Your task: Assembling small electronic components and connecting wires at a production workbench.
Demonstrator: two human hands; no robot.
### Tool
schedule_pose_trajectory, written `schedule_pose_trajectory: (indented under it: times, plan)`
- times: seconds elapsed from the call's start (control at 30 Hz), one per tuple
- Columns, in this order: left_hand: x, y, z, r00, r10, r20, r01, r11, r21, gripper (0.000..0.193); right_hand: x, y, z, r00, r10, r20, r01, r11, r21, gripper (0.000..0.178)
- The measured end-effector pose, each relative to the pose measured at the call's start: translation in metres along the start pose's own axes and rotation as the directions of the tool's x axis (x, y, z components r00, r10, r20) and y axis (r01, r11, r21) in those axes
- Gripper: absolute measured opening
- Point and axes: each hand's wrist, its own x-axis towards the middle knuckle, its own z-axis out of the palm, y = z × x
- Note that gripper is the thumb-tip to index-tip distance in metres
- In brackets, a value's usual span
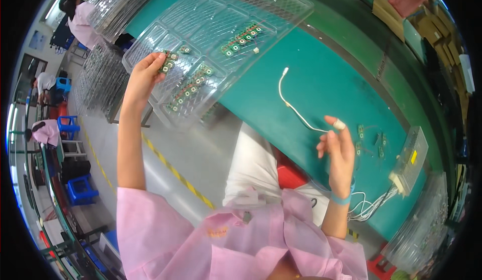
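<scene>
Pinching snugly, thumb against forefinger, the left hand (pixel 145 74) has hold of a small green circuit board (pixel 169 63) over the clear plastic tray (pixel 196 21), and we see rows of white-ringed boards (pixel 243 40) lying across its moulded, diamond-textured surface. Over the smooth green tabletop (pixel 331 79), we have the right hand (pixel 341 149) loosely curled, forefinger raised off the thumb, a thin, bendy white cable (pixel 287 103) reaching its fingertips, though we cannot tell whether they grip it.
</scene>
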Motion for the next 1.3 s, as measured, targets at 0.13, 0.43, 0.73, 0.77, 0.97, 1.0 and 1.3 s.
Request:
schedule_pose_trajectory:
  times: [0.13,0.43,0.73,0.77,0.97,1.0,1.3]
  plan:
    - [0.038,-0.038,-0.03,0.991,-0.129,0.03,0.124,0.986,0.113,0.024,-0.001,-0.009,0.014,0.998,0.01,0.067,-0.011,1.0,0.01,0.031]
    - [0.06,-0.056,-0.001,0.991,0.088,-0.099,0.021,0.635,0.772,0.026,-0.008,-0.014,0.015,0.998,0.028,0.06,-0.024,0.998,-0.065,0.03]
    - [0.001,-0.025,-0.002,0.875,0.454,-0.171,-0.101,0.515,0.851,0.021,-0.013,-0.013,0.006,0.994,0.064,0.09,-0.06,0.997,-0.042,0.029]
    - [-0.012,-0.011,0.004,0.872,0.458,-0.171,-0.154,0.588,0.794,0.022,-0.014,-0.014,0.005,0.996,0.05,0.077,-0.047,0.998,-0.042,0.029]
    - [-0.115,0.056,0.047,0.766,0.616,0.184,-0.439,0.711,-0.55,0.016,-0.017,-0.012,0.0,0.998,0.049,-0.046,-0.05,0.998,-0.025,0.027]
    - [-0.135,0.074,0.048,0.669,0.697,0.257,-0.415,0.638,-0.649,0.014,-0.017,-0.013,0.004,0.999,0.037,-0.004,-0.037,0.999,-0.011,0.027]
    - [-0.161,0.082,0.148,0.315,0.933,0.176,-0.116,0.222,-0.968,0.028,-0.039,0.003,-0.052,0.964,-0.083,-0.253,0.024,0.974,-0.226,0.024]
